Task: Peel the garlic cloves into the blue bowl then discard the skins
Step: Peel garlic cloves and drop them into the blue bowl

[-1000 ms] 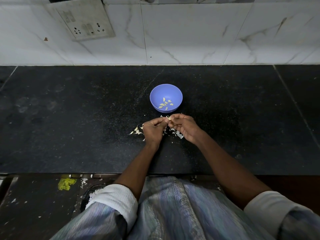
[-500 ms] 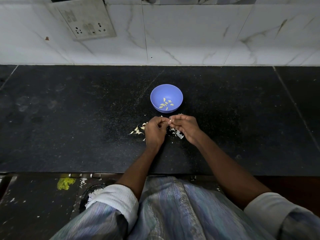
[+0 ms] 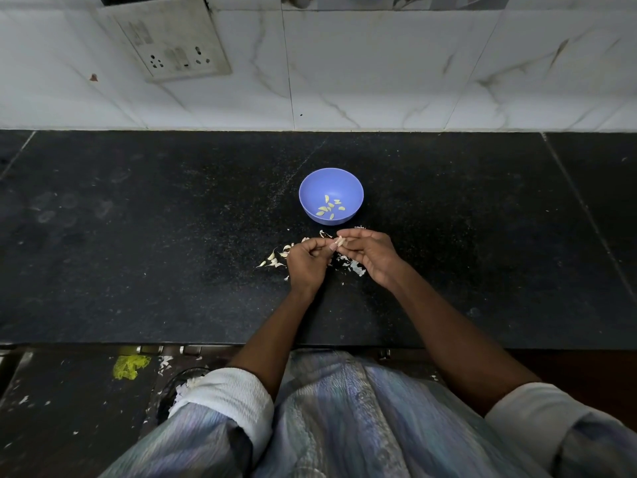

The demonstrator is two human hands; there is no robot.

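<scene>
1. Both hands meet just in front of the blue bowl [image 3: 331,196], above the black counter [image 3: 138,253].
2. The left hand [image 3: 306,262] and the right hand [image 3: 370,253] each pinch one small garlic clove [image 3: 339,240] between curled fingertips.
3. It looks light, firm and slick once bared; a tip-to-tip pinch at its ends suits it best.
4. The skins [image 3: 275,260] lying beside the hands look papery, likely to scatter.
5. Peeled cloves [image 3: 329,207] already lie inside the bowl.

A blue bowl [image 3: 331,195] at frame centre holds peeled cloves [image 3: 330,207]; white skins [image 3: 275,259] lie scattered just below it.
</scene>
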